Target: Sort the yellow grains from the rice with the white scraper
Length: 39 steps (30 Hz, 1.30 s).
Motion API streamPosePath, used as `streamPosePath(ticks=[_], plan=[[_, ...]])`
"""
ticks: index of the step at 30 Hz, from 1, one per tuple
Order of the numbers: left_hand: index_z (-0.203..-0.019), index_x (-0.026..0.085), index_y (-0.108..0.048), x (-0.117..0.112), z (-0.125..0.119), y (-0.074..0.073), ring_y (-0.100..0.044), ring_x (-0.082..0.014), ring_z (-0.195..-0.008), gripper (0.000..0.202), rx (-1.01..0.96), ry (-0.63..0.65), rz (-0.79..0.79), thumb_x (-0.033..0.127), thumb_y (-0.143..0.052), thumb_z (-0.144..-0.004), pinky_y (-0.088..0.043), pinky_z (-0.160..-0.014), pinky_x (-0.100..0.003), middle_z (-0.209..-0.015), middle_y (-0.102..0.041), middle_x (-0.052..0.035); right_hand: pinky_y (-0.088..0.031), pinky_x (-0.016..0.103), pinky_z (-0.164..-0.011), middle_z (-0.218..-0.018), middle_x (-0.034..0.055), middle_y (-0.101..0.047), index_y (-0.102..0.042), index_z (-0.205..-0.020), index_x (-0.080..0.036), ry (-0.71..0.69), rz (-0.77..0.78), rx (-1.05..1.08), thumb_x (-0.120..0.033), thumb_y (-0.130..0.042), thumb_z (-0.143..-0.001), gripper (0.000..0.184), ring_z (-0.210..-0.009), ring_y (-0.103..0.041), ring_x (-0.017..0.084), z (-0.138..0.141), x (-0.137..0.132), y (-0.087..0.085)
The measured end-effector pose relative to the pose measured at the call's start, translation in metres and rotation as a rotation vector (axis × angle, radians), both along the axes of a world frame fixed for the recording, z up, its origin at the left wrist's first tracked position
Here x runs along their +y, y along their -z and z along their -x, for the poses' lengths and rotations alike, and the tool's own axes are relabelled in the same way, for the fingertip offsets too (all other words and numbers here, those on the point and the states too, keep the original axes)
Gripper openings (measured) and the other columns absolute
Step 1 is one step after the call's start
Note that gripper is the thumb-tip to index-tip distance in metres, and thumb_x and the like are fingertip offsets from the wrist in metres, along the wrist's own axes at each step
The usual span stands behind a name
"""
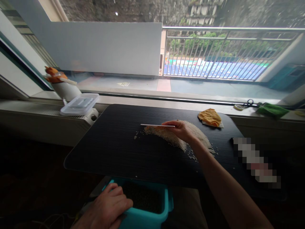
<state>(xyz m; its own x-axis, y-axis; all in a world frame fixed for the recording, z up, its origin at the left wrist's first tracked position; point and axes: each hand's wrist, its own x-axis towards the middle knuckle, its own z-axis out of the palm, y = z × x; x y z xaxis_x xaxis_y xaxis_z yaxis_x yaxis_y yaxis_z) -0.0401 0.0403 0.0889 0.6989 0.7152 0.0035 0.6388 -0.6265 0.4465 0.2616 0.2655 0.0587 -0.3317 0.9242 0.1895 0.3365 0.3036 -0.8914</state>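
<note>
My right hand [179,128] reaches across the black table [114,149] and pinches a thin white flat card [156,125], held edge-on against the left end of a pile of white grains [181,135]. Loose grains lie scattered left of the card and near my forearm. My left hand [108,206] is curled over the near left rim of a teal bin [147,216] held below the table's front edge; the bin holds dark small contents.
A clear plastic lidded box [79,104] rests on a white appliance [91,116] at the sill, beside a white cup with orange items [59,81]. A yellow cloth [210,117] lies at the table's back right. Scissors [249,103] and a green cloth [271,110] sit on the sill.
</note>
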Motion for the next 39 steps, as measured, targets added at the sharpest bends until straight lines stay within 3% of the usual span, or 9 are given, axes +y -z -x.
streamPosePath(ticks=[5, 11, 18, 20, 23, 26, 32, 39], plan=[[-0.097, 0.024, -0.055, 0.001, 0.003, 0.006, -0.06, -0.0156, -0.076, 0.04, -0.027, 0.013, -0.005, -0.003, -0.045, -0.069, -0.04, -0.091, -0.031, -0.08, -0.066, 0.0043, -0.056, 0.029, -0.073, -0.095, 0.0031, -0.076, -0.076, -0.096, -0.022, -0.026, 0.039, 0.022, -0.031, -0.061, -0.077, 0.026, -0.086, -0.07, 0.02, 0.011, -0.01, -0.006], [-0.091, 0.024, -0.057, 0.002, -0.001, -0.009, -0.062, -0.0148, -0.077, 0.036, 0.032, -0.005, 0.008, -0.003, -0.047, -0.069, -0.039, -0.094, -0.031, -0.082, -0.068, 0.0056, -0.054, 0.029, -0.072, -0.096, 0.0047, -0.075, -0.076, -0.096, -0.021, -0.052, 0.058, 0.032, -0.026, -0.061, -0.077, 0.025, -0.088, -0.068, 0.021, 0.02, -0.018, -0.01], [-0.092, 0.025, -0.06, -0.001, -0.003, -0.01, -0.063, -0.0144, -0.082, 0.035, 0.035, -0.054, 0.092, -0.002, -0.049, -0.074, -0.039, -0.096, -0.03, -0.087, -0.069, 0.0064, -0.048, 0.024, -0.053, -0.078, 0.0037, -0.073, -0.074, -0.102, -0.018, 0.034, 0.011, 0.018, -0.035, -0.058, -0.083, 0.03, -0.062, -0.062, 0.014, 0.015, -0.023, -0.021], [-0.092, 0.025, -0.06, -0.001, -0.003, -0.011, -0.062, -0.0141, -0.083, 0.035, 0.031, -0.062, 0.131, -0.002, -0.048, -0.075, -0.04, -0.095, -0.029, -0.086, -0.068, 0.0063, -0.049, 0.024, -0.056, -0.083, 0.0032, -0.074, -0.074, -0.103, -0.02, 0.085, -0.06, 0.008, -0.035, -0.059, -0.084, 0.029, -0.065, -0.064, 0.015, 0.005, -0.032, -0.029], [-0.091, 0.024, -0.06, 0.0, -0.005, -0.012, -0.061, -0.0152, -0.086, 0.036, 0.033, -0.069, 0.171, -0.004, -0.047, -0.073, -0.038, -0.098, -0.031, -0.086, -0.067, 0.0049, -0.054, 0.03, -0.075, -0.101, 0.004, -0.075, -0.074, -0.104, -0.025, 0.108, -0.134, -0.022, -0.033, -0.06, -0.085, 0.024, -0.088, -0.068, 0.018, -0.015, -0.053, -0.037], [-0.088, 0.023, -0.059, 0.002, -0.008, -0.011, -0.06, -0.0161, -0.085, 0.032, 0.046, -0.069, 0.209, -0.003, -0.048, -0.074, -0.038, -0.099, -0.034, -0.085, -0.066, 0.0034, -0.052, 0.036, -0.09, -0.108, 0.0034, -0.074, -0.073, -0.104, -0.027, 0.147, -0.186, -0.006, -0.03, -0.059, -0.087, 0.022, -0.102, -0.067, 0.021, -0.032, -0.073, -0.033], [-0.087, 0.022, -0.058, 0.006, -0.013, -0.008, -0.059, -0.0169, -0.085, 0.029, 0.066, -0.051, 0.236, -0.002, -0.048, -0.076, -0.039, -0.094, -0.034, -0.085, -0.063, 0.0021, -0.053, 0.038, -0.092, -0.106, 0.0039, -0.075, -0.073, -0.103, -0.026, 0.186, -0.126, 0.0, -0.031, -0.059, -0.087, 0.022, -0.101, -0.069, 0.022, -0.041, -0.08, -0.009], [-0.087, 0.022, -0.058, 0.003, -0.014, -0.011, -0.058, -0.0159, -0.085, 0.029, 0.056, -0.067, 0.26, -0.003, -0.047, -0.077, -0.036, -0.099, -0.035, -0.085, -0.062, 0.0027, -0.054, 0.036, -0.091, -0.104, 0.0036, -0.075, -0.074, -0.098, -0.025, 0.099, -0.088, 0.03, -0.031, -0.062, -0.085, 0.018, -0.101, -0.069, 0.023, -0.031, -0.081, -0.006]])
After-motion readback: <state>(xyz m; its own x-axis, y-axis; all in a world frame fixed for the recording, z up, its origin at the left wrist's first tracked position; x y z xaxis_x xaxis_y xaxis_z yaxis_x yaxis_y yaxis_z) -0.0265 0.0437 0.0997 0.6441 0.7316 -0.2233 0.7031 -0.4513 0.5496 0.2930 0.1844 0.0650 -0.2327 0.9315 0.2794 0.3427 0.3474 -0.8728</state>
